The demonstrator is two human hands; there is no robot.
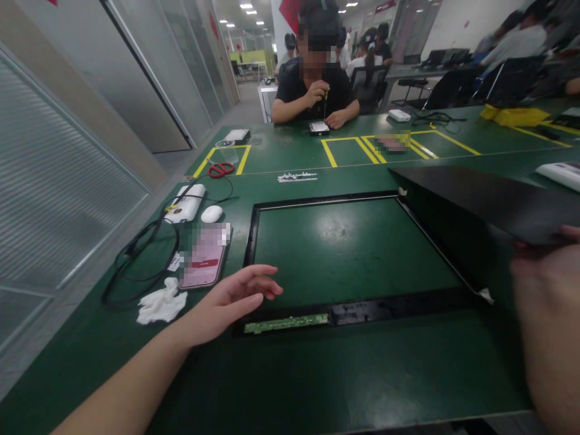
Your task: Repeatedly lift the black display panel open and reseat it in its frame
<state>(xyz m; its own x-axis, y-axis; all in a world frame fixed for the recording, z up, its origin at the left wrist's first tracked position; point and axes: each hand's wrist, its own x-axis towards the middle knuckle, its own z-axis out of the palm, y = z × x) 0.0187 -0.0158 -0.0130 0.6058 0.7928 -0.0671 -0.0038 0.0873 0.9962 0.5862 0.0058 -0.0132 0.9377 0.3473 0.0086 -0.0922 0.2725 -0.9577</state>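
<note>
A black rectangular screen frame (254, 226) lies flat on the green table (317, 374), with a narrow green circuit strip (285, 323) along its near edge. My left hand (235, 296) hovers open, fingers stretched, just over the frame's near left corner. My right hand (548, 290) is at the right edge, fingers closed on a dark flat panel (489, 196) that is lifted and tilted above the frame's right side.
Left of the frame lie a phone (203, 257), a crumpled white tissue (161, 302), a white mouse (211, 213), a white device (185, 202) with black cable and red scissors (220, 170). Across the table a person (312, 90) works on a small device (319, 127).
</note>
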